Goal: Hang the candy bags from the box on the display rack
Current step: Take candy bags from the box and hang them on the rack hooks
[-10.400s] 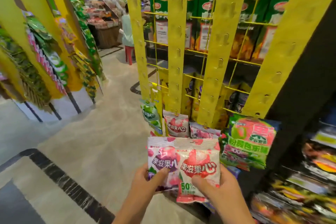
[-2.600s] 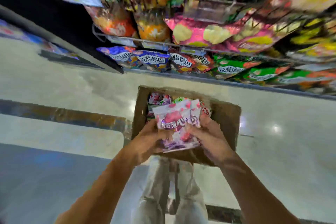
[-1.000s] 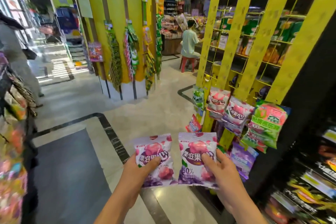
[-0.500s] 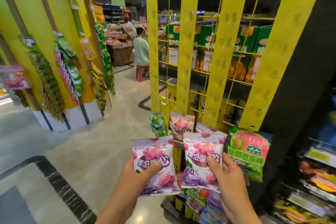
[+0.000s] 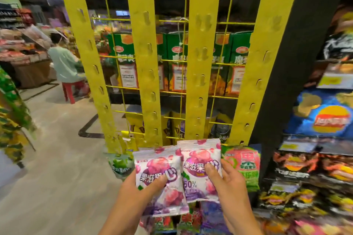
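Observation:
I hold two purple-and-white candy bags side by side in front of the display rack. My left hand (image 5: pixel 142 187) grips the left candy bag (image 5: pixel 158 168), thumb across its front. My right hand (image 5: pixel 227 181) holds the right candy bag (image 5: pixel 198 160), thumb on its front, its top edge near the foot of a yellow hanging strip (image 5: pixel 200 63). Four such strips with hook tabs stand upright on a yellow wire grid. A green-and-pink bag (image 5: pixel 242 164) and a green bag (image 5: pixel 120 164) hang low on the rack. The box is out of view.
Chip bags (image 5: pixel 322 118) fill black shelves to the right. Green cartons (image 5: pixel 175 53) stand behind the wire grid. A person in a light green top (image 5: pixel 65 63) sits on a red stool at the back left. More hanging snacks (image 5: pixel 13 116) line the left edge.
I have stepped closer to the rack. Both bags rose and now sit against the lower ends of the strips, covering the pink bags that hung there.

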